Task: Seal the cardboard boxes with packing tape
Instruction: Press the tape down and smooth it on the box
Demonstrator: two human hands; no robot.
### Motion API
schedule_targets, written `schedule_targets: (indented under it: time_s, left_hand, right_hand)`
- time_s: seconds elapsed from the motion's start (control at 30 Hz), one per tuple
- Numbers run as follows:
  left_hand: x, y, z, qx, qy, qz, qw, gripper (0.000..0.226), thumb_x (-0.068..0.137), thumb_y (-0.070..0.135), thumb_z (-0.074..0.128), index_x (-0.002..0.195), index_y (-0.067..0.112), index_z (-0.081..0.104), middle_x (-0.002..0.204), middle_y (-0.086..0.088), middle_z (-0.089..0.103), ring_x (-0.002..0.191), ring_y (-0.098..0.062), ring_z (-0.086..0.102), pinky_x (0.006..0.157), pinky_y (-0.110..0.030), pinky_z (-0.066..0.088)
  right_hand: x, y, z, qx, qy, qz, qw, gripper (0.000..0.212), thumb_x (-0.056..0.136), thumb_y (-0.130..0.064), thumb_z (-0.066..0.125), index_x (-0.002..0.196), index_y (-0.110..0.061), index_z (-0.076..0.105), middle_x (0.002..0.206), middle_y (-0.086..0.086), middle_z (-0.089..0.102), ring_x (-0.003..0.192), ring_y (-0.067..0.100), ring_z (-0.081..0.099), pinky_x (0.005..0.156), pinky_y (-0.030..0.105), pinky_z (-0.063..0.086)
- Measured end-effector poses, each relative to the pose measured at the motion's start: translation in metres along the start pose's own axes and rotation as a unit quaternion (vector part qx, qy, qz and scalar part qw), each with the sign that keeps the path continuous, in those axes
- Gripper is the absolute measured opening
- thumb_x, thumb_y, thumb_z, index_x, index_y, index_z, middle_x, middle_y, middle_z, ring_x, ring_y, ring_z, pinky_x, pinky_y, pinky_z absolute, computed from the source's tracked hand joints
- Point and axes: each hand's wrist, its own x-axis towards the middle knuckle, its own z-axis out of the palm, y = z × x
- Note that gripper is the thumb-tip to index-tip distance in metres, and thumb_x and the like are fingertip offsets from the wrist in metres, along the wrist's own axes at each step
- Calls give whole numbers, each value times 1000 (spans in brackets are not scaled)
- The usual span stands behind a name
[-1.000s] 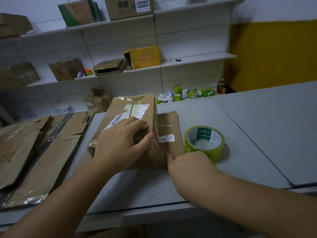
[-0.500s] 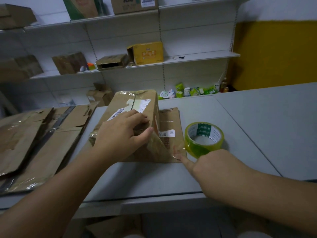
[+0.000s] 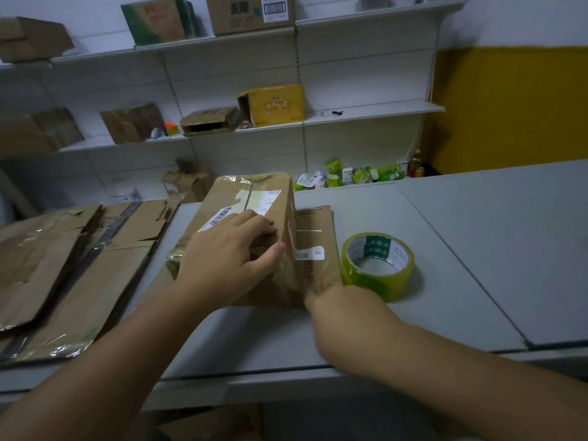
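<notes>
Head view: one cardboard box (image 3: 254, 198) stands mid-bench (image 3: 461, 249), one left hand (image 3: 229, 253) presses its top, thumb spread to the edge, one right hand (image 3: 343, 310) blurs at its near corner, fingers unreadable, one tape roll (image 3: 377, 268) lies flat just right.

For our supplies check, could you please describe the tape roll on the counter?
The tape roll is translucent yellow-green packing tape on a white core printed with green. It lies flat, hole up, on the grey counter, right of the cardboard box's flap. The blurred right hand is beside it; contact is unclear.
</notes>
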Motion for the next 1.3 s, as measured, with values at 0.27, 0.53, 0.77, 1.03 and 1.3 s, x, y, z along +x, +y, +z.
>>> schedule_targets:
  time_s: [0.27, 0.53, 0.77, 1.03, 1.3]
  left_hand:
    - [0, 1, -1, 7, 7, 9, 1000, 63, 79, 66, 18, 113, 32, 58, 109, 14, 57, 90, -4, 47, 59, -21, 41]
    - [-5, 9, -6, 24, -9, -5, 1000, 75, 73, 77, 16, 118, 31, 56, 114, 13, 57, 99, -6, 51, 72, -27, 47]
    - [-5, 5, -7, 17, -17, -5, 1000, 73, 69, 77, 21, 119, 35, 54, 116, 17, 55, 102, -4, 49, 75, -27, 48]
    - [-6, 4, -8, 16, -14, 6, 1000, 74, 72, 78, 21, 121, 33, 53, 115, 11, 59, 95, -4, 47, 66, -14, 35]
    - [-11, 46, -6, 125, -39, -87, 988, 66, 84, 68, 29, 142, 36, 27, 155, 1, 22, 144, -29, 12, 114, -50, 8]
  right_hand:
    - [-35, 53, -28, 120, 33, -9, 992, 30, 97, -22, 38, 122, -32, 51, 91, -10, 57, 82, 13, 57, 59, 19, 44]
    - [38, 11, -1, 140, 162, 38, 976, 43, 94, -20, 47, 133, -24, 31, 111, 8, 61, 96, 30, 59, 67, 33, 41]
    - [44, 62, 15, -44, 150, 76, 985, 30, 98, -17, 40, 128, -14, 36, 100, 7, 64, 83, 28, 61, 43, 29, 22]
    - [21, 95, 5, 59, 150, 58, 985, 35, 97, -34, 43, 131, -28, 45, 114, 2, 55, 98, 23, 57, 75, 35, 49]
    - [1, 53, 10, 95, 164, 97, 977, 20, 95, -37, 47, 110, -24, 46, 106, -2, 58, 93, 22, 58, 72, 32, 45]
